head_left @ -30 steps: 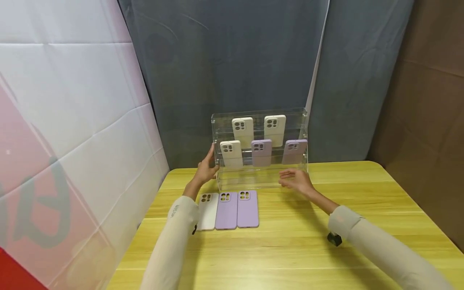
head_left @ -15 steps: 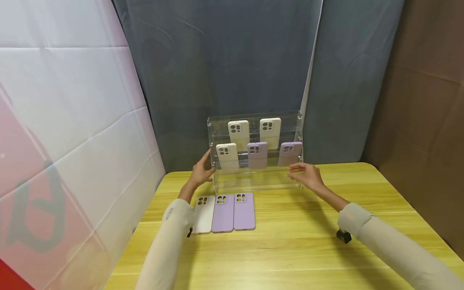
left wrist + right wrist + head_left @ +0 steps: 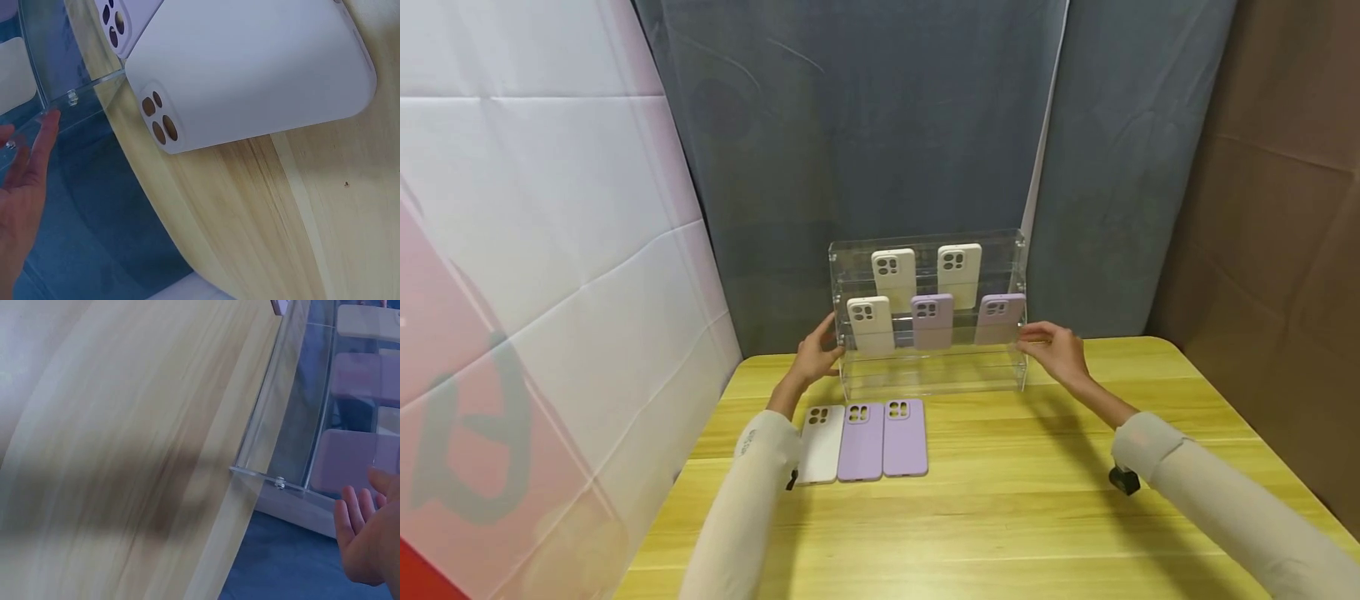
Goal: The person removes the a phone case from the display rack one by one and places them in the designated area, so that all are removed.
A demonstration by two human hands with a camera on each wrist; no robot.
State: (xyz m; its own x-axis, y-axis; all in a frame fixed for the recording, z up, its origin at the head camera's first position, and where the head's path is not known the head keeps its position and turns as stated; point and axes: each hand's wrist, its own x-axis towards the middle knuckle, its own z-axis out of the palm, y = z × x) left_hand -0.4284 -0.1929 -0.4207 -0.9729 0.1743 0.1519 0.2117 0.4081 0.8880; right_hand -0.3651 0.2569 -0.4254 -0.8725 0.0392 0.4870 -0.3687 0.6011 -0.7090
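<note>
Fingers on both sides lie extended rather than clenched: the left hand [image 3: 812, 360] rests against the left side panel of a clear stand [image 3: 943, 364] with no case in it, and the right hand [image 3: 1060, 354] is at the right side panel, though whether it presses there or sits just beside it, I cannot tell.

Behind rises a grey curtain [image 3: 880, 125]. Below spreads the wooden desk [image 3: 1000, 525]; the stand is near its far edge, somewhat nearer the far left corner than the far right one.

On the stand, the upper row carries an ivory case [image 3: 895, 283] and, to its right, another ivory case [image 3: 959, 287]. The row below has a third ivory case [image 3: 872, 331] toward the left end, a lilac case [image 3: 933, 325] midway and a second lilac case [image 3: 1000, 323] at the right end.

Between the stand and the desk's near edge, toward the left edge, a white case [image 3: 822, 446] and two lilac ones, the middle case [image 3: 861, 450] and the right-hand case [image 3: 906, 446], lie flat, side by side.

The step in hand looks like steadying or squaring the stand. A next move probably calls for light, even pressure, so the propped cases do not slip.
</note>
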